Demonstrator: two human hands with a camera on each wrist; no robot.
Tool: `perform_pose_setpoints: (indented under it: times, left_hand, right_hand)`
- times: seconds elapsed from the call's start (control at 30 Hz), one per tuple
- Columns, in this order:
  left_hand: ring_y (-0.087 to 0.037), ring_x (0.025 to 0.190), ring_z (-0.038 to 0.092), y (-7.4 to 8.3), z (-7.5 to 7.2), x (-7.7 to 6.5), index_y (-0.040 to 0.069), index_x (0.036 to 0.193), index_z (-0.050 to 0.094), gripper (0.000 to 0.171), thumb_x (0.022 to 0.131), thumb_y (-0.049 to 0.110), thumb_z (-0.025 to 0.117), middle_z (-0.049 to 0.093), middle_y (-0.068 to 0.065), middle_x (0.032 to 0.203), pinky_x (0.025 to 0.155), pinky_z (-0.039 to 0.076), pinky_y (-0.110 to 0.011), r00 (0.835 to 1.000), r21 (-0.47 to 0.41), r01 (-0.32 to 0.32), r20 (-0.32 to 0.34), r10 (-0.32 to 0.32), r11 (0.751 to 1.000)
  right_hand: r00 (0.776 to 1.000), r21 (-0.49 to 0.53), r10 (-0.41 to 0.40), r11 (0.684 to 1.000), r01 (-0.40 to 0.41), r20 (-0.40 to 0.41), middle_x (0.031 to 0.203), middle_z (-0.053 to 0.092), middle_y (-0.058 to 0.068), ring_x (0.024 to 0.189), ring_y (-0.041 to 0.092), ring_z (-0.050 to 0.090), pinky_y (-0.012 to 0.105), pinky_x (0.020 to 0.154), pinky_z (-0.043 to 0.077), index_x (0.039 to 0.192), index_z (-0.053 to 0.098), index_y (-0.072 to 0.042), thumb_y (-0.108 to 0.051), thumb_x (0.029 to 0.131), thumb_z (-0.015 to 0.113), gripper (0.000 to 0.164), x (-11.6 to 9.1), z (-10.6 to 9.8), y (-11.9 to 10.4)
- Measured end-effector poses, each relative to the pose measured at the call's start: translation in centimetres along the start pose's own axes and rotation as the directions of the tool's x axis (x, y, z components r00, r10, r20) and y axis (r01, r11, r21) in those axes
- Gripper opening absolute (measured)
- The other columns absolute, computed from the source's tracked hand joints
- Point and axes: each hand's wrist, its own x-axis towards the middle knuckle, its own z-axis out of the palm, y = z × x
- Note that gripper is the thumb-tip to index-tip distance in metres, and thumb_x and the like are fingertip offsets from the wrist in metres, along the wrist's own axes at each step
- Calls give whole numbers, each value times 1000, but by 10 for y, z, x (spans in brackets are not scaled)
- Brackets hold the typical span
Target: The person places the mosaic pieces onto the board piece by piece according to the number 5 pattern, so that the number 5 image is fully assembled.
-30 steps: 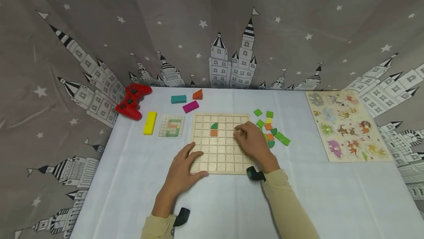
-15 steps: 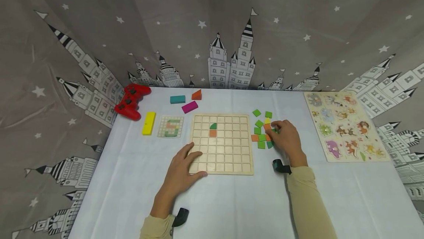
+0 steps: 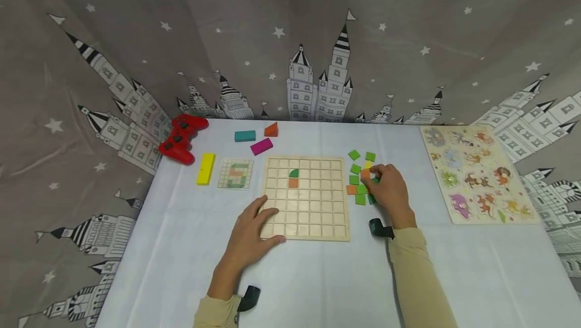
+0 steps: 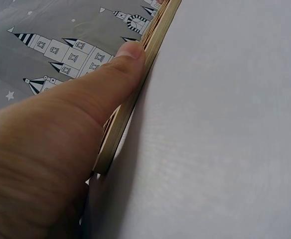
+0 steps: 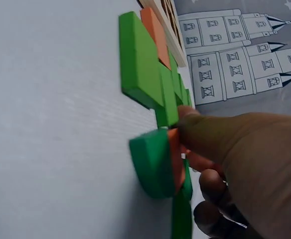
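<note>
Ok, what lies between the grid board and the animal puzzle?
From the grid board to the animal puzzle: loose coloured tiles, the right hand at them, then bare white cloth. The head view shows this.

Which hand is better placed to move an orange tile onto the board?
Likely the right hand: it is at the loose tiles, while the left hand rests on the grid board, farther off.
</note>
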Motion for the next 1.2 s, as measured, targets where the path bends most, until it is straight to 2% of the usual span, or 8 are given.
perform_pose_setpoints:
  times: [0.17,0.37,0.63,0.87,1.0,1.1,1.2]
  left_hand:
    - [-34,150,36,0,0,1,23,134,64,71,74,54,86,38,-7,163,117,36,-60,1000,4,-2,-1,2,1000]
    - [-34,151,36,1,-1,1,23,135,64,71,74,53,86,37,-7,163,117,35,-61,1000,-3,9,9,-9,1000]
    - [-33,150,36,2,0,2,23,134,64,71,74,53,87,38,-6,163,117,36,-60,1000,1,2,3,-2,1000]
    - [-33,150,37,3,0,2,23,134,64,71,74,52,87,39,-7,163,117,36,-60,1000,-1,-3,-1,3,1000]
    - [-33,150,37,3,-1,2,23,134,65,71,74,52,87,38,-6,163,117,36,-60,1000,-5,6,4,-6,1000]
    - [-33,150,36,3,-1,1,23,134,65,70,74,52,87,38,-6,163,117,36,-60,1000,-1,15,10,-15,1000]
    - [-34,150,36,3,-3,1,23,134,65,70,74,52,87,37,-6,163,117,36,-60,1000,-2,23,12,-23,1000]
  right_hand:
    - [999,-14,-33,999,33,18,107,60,17,92,30,53,43,80,48,129,66,-3,-30,96,71,43,2,-2,1]
    - [996,-65,-84,994,87,39,105,59,17,94,31,51,44,81,47,121,67,-3,-31,96,71,37,4,-5,4]
    - [991,-91,-123,988,128,53,116,61,19,105,33,52,50,96,49,125,66,-2,-27,96,71,38,5,-8,7]
    - [976,-170,-215,961,219,38,108,64,18,102,32,51,48,92,49,120,69,1,-30,98,70,38,5,-7,9]
    - [973,-143,-230,963,230,15,105,62,15,101,30,50,46,89,49,119,68,-1,-34,98,69,39,-1,-5,2]
    - [953,-82,-304,949,303,3,102,62,13,100,29,51,45,88,49,116,69,-2,-34,97,69,37,-8,0,-15]
    - [906,-36,-421,906,422,26,99,62,9,95,26,51,40,82,47,114,70,-4,-34,97,69,35,-16,14,-43]
